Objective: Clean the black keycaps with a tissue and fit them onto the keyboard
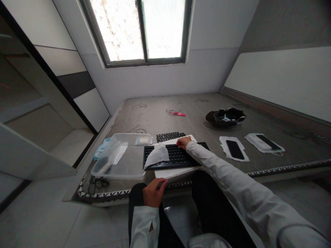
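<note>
A black keyboard (178, 156) lies on a white box or board (176, 172) at the near edge of the mattress. A crumpled white wipe (159, 155) covers part of its left half. At the keyboard's back edge is my right hand (183, 142), its fingers pinched together and pointing down at the keys; what they hold, if anything, is hidden. My left hand (155, 192) rests above my left thigh, in front of the keyboard, with fingers curled and thumb near the index finger. Anything in it is too small to make out. Loose black keycaps (170, 136) are laid out in rows behind the keyboard.
A clear plastic bin (121, 172) stands left, beside a blue-white packet (100, 148) and a black cable (98, 183). Rightward are a phone (234, 149) on a white wipe, another phone (267, 141), and an upturned cap (229, 117). A red packet (178, 113) lies farther back.
</note>
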### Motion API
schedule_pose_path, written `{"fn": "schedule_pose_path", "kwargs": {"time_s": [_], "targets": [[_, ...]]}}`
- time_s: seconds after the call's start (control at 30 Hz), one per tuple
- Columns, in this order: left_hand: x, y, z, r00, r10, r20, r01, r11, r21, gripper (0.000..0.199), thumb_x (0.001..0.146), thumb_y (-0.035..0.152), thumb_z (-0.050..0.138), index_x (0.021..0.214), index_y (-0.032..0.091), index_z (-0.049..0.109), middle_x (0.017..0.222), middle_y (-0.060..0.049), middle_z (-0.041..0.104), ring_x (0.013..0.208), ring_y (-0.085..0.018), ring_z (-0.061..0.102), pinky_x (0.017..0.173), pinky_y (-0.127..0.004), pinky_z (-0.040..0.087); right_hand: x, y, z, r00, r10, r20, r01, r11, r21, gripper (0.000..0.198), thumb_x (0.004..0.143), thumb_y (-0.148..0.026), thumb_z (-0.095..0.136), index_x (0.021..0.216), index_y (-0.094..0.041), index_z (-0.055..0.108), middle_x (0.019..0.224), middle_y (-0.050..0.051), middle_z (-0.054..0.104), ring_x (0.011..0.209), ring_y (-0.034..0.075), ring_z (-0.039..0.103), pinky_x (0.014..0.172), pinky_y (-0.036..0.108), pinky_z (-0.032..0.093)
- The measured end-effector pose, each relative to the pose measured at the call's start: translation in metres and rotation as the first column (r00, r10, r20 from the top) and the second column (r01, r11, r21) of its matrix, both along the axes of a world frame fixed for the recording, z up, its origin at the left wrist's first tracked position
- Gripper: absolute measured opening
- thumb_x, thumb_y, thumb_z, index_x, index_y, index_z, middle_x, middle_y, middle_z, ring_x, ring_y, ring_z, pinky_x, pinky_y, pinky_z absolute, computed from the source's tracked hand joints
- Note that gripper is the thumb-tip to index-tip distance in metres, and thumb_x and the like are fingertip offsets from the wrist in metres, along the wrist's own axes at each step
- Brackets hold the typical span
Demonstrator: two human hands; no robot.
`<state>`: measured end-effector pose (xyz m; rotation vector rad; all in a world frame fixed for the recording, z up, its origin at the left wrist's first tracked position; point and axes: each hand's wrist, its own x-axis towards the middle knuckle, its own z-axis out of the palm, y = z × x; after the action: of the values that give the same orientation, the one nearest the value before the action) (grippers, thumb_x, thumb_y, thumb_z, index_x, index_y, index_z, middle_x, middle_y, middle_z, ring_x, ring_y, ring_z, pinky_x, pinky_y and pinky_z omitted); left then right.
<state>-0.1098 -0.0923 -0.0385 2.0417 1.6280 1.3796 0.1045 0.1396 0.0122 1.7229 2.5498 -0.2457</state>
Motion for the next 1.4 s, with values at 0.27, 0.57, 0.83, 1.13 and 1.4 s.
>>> {"fn": "schedule_pose_path", "kwargs": {"time_s": [0.27, 0.57, 0.83, 1.13, 1.4], "targets": [[-0.002, 0.001, -0.001, 1.000, -0.010, -0.005, 0.010, 1.000, 0.009, 0.022, 0.087, 0.036, 0.053, 0.080, 0.022, 0.069, 0.074, 0.000, 0.070, 0.052, -0.010, 0.059, 0.054, -0.020, 0.046, -0.008, 0.007, 0.003, 0.998, 0.056, 0.038, -0.057, 0.998, 0.013, 0.020, 0.066, -0.015, 0.069, 0.083, -0.025, 0.073, 0.086, 0.004, 0.074, 0.092, 0.025, 0.060, 0.088, 0.040, 0.027], [-0.002, 0.000, 0.000, 1.000, -0.016, 0.012, 0.016, 1.000, -0.004, 0.018, 0.086, 0.033, 0.056, 0.080, 0.022, 0.069, 0.075, 0.002, 0.070, 0.052, -0.009, 0.058, 0.054, -0.019, 0.045, -0.009, -0.053, -0.018, 1.000, 0.014, -0.003, -0.013, 0.977, 0.215, 0.039, 0.074, -0.010, 0.051, 0.108, -0.025, 0.065, 0.102, 0.010, 0.069, 0.101, 0.026, 0.054, 0.093, 0.046, 0.014], [0.002, 0.000, 0.003, 1.000, -0.007, -0.004, 0.007, 1.000, -0.002, 0.021, 0.086, 0.035, 0.055, 0.080, 0.021, 0.069, 0.076, 0.000, 0.071, 0.054, -0.010, 0.060, 0.055, -0.019, 0.046, -0.020, -0.066, -0.033, 0.980, -0.121, -0.159, 0.162, 0.947, 0.276, 0.035, 0.082, -0.018, 0.046, 0.112, -0.026, 0.062, 0.105, 0.007, 0.069, 0.104, 0.022, 0.052, 0.093, 0.044, 0.015], [0.001, -0.004, 0.002, 0.998, 0.010, -0.062, -0.012, 0.999, -0.034, 0.024, 0.087, 0.038, 0.052, 0.080, 0.022, 0.069, 0.077, 0.001, 0.071, 0.054, -0.011, 0.059, 0.058, -0.020, 0.046, 0.022, -0.122, -0.034, 0.929, 0.013, -0.369, 0.120, 0.935, 0.334, 0.037, 0.087, -0.020, 0.044, 0.119, -0.030, 0.058, 0.116, 0.005, 0.066, 0.109, 0.021, 0.053, 0.090, 0.041, 0.020], [-0.006, -0.005, 0.002, 0.995, 0.008, -0.100, -0.026, 0.983, -0.182, 0.026, 0.085, 0.041, 0.051, 0.081, 0.025, 0.070, 0.078, 0.001, 0.071, 0.055, -0.012, 0.061, 0.058, -0.021, 0.046, 0.043, -0.221, -0.056, 0.870, 0.399, -0.291, -0.257, 0.869, 0.422, 0.038, 0.087, -0.021, 0.041, 0.122, -0.022, 0.057, 0.075, 0.006, 0.070, 0.068, 0.017, 0.060, 0.070, 0.033, 0.037]]}}
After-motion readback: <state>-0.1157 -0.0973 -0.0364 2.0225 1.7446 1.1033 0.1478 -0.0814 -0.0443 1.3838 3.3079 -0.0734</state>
